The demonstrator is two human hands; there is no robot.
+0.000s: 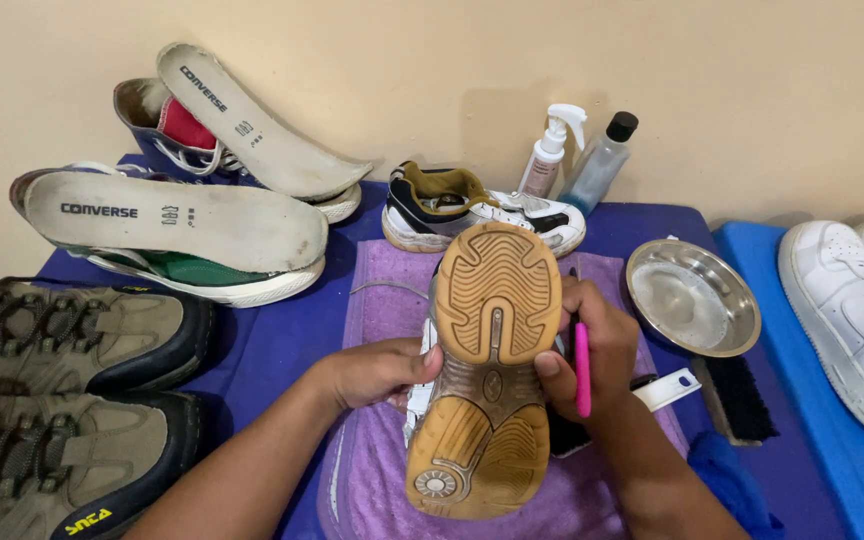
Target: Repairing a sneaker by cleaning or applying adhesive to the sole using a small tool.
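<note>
The left hand (377, 372) gripped the sports shoe (482, 370) at its side, thumb on the tan rubber sole, near the narrow middle part. The right hand (592, 345) was closed on a pink-handled brush (583, 368) and also touched the other side of the shoe, so the shoe was held sole-up betw. both hands, above a purple towel (382, 300) on the blue table cover (272, 345). I judged this shoe as light, w/ a stiff sole but softer upper; the grooved rubber gives good grip and is not fragile, and the waist of the sole seemed the best place to take hold, approx. where the fingers already were. Near the right hand lay 1 round steel bowl (694, 297) w/ a little water, 1 black-bristle brush (737, 398) w/ white handle, and 1 blue cloth (727, 480). Behind the held shoe stood its partner, 1 white and dark sports shoe (482, 208), and at the wall 2 bottles: 1 spray bottle (550, 152) and 1 clear bottle with black cap (602, 160). To the left were 2 canvas sneakers (192, 265), each w/ 1 grey insole (177, 215) resting on it, so 2 insoles. Closer at left were 2 brown hiking shoes (72, 400). At the right edge 2 white sneakers (852, 310) lay on a lighter blue mat (812, 440). Total: 8 shoes, 2 brushes.
</note>
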